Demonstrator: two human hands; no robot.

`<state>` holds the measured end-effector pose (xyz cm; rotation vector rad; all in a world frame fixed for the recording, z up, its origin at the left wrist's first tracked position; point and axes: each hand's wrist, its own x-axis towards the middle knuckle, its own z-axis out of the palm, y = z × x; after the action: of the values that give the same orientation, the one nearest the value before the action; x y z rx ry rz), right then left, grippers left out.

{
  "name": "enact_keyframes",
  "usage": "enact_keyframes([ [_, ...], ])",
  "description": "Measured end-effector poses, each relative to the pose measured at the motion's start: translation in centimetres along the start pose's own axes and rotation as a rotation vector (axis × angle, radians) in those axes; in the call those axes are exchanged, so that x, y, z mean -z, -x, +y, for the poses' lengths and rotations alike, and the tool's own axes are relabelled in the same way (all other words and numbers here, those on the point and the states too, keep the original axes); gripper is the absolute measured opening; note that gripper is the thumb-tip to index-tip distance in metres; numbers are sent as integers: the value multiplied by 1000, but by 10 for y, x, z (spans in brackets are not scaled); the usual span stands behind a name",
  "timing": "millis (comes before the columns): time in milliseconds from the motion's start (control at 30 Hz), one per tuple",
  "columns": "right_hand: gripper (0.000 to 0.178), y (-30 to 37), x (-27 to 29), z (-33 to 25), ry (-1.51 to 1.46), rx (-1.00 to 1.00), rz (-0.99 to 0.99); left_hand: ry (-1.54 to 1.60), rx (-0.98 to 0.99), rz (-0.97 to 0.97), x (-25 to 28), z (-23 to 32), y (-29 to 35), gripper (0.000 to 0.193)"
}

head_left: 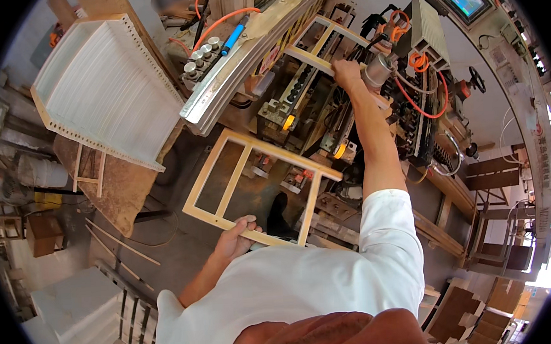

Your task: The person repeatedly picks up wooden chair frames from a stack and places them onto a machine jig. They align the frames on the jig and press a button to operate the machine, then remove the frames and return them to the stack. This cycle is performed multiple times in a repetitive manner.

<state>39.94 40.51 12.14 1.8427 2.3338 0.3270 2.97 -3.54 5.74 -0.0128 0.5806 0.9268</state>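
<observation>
Pale wood frames are being handled at a machine (pixel 410 101). One frame (pixel 260 187) is gripped by the left hand (pixel 235 236), fingers wrapped round its near rail, so that it hangs low, clear of the machine bed. A second frame (pixel 327 42) lying on the machine is reached by the right hand (pixel 347 74), closed on its near edge beside a metal cylinder (pixel 378 71). A swap of frames seems in hand; a steady pull would likely be called for, with the orange hoses (pixel 418 84) kept clear.
</observation>
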Motion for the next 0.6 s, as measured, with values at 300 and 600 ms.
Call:
enact_keyframes([
  [300, 29, 13, -1, -19, 162, -24, 137, 73, -244, 402, 73, 27, 7, 17],
  [600, 19, 9, -6, 0, 66, 38, 135, 5, -308, 486, 95, 20, -53, 13],
])
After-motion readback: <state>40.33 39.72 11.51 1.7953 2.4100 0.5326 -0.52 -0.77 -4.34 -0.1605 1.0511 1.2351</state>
